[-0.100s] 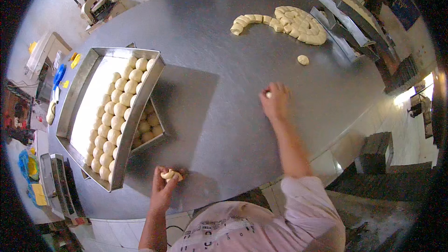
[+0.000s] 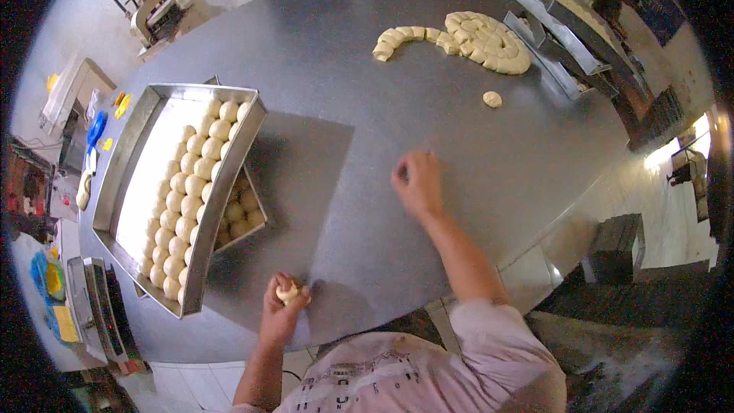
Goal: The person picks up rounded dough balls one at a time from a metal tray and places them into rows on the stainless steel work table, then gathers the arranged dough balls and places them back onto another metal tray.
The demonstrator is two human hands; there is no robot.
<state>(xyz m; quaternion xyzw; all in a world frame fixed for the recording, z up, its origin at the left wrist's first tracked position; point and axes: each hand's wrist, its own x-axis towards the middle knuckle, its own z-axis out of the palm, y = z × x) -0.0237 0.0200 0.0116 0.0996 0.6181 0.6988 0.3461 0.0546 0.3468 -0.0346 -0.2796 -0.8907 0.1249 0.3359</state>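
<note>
Near the front edge of the table, my left hand is closed around a small piece of dough, part of which shows between thumb and fingers. My right hand is over the metal tabletop at mid-table, its fingers curled inward and a little blurred. What lies under that palm, if anything, is hidden. Left of both hands, a metal tray holds rows of round dough balls along its right side. A lone dough piece lies beyond my right hand.
At the far right lie a coil of cut dough and a curved strip of cut dough. A second tray with dough balls sits beneath the first, turned at an angle. Metal pans are stacked at the table's right edge.
My right hand has moved left and slightly nearer across the table. The left hand has shifted slightly right, still gripping the dough. The view has shifted a little.
</note>
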